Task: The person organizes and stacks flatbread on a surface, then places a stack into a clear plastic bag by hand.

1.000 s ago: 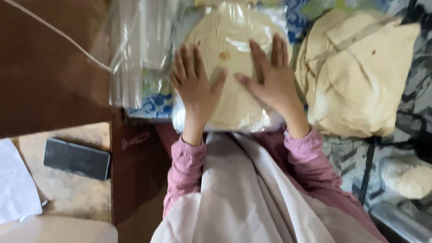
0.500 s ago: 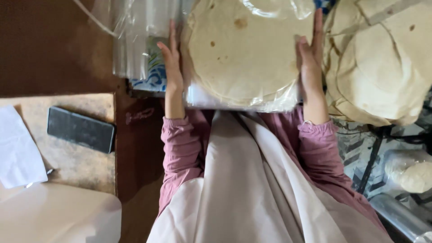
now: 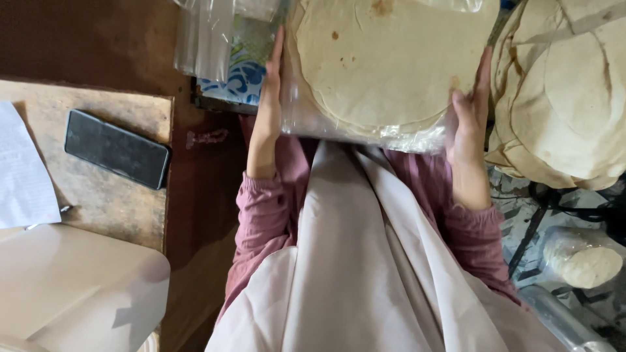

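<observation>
A clear plastic bag (image 3: 365,133) of round, pale flatbreads sat between the left hand (image 3: 268,107) and the right hand (image 3: 471,124), both flat against its sides. Just left of the left hand lay a stack of empty clear bags (image 3: 208,39) over a blue-and-white patterned wrapper (image 3: 238,78). Well to the left of that hand a black phone (image 3: 117,148) lay, its screen dark. Below and right of the right hand was a small clear bag with something white inside (image 3: 582,257).

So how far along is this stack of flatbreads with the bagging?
Done: the flatbread stack already sits inside clear plastic. In hand: the left hand and right hand press flat against its two sides. Left: the plastic's near edge looks loose and crumpled, and a second stack lies unbagged on the right.
</observation>
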